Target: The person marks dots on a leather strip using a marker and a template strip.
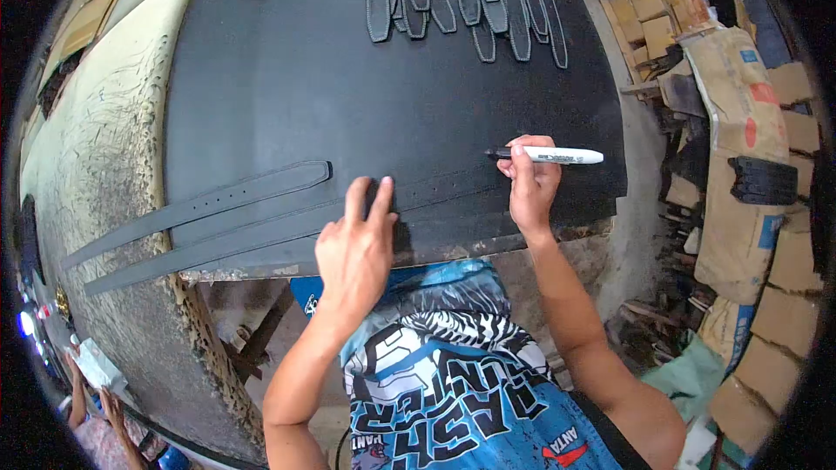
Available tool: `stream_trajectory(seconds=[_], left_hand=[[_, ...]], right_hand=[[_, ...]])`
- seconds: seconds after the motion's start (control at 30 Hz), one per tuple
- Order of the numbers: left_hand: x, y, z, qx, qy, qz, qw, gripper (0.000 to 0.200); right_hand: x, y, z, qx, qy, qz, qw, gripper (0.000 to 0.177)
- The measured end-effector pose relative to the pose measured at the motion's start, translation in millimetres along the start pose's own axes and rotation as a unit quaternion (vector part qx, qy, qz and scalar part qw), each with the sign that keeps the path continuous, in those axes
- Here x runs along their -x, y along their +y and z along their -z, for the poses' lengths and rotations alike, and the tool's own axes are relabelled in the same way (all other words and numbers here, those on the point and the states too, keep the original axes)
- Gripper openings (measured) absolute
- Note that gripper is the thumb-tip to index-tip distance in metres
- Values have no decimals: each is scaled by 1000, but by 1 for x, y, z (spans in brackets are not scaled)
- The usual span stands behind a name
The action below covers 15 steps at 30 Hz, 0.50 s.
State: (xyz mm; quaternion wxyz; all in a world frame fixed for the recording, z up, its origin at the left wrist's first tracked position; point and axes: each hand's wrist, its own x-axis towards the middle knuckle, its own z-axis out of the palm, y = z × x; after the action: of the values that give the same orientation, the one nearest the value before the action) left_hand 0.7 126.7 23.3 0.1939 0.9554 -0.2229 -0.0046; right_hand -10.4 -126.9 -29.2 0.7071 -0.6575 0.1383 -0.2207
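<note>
My right hand [533, 178] grips a white marker pen [570, 156], its black tip end pointing left over the black work surface [261, 113]. Close under that hand lies the end of a black leather belt [418, 195] with punched holes and stitched edges. My left hand [357, 239] is over the same belt, index and middle fingers stretched out and apart, hiding part of the strap. Another black belt [218, 200] lies above it on the left, its pointed tip to the right. Both belts run off leftward across a rough, stained pale surface.
Several stitched black belts [470, 0] hang together at the far side of the surface. A worn pale slab [104, 122] borders it on the left. Cardboard boxes [653, 0] and wrapped packages [740, 148] line the right. Another person's arm [117, 422] shows at lower left.
</note>
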Motion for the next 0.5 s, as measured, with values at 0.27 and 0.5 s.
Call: stream_trajectory(seconds=[0.27,0.5], left_hand=[[9,-14,2,66,14,57,996,39],[-8,14,-10,128,37,26,991,39]], right_hand=[[-1,4,11,-158,-48,62,984,5],[4,-11,1,-94,-9,117,989,5]])
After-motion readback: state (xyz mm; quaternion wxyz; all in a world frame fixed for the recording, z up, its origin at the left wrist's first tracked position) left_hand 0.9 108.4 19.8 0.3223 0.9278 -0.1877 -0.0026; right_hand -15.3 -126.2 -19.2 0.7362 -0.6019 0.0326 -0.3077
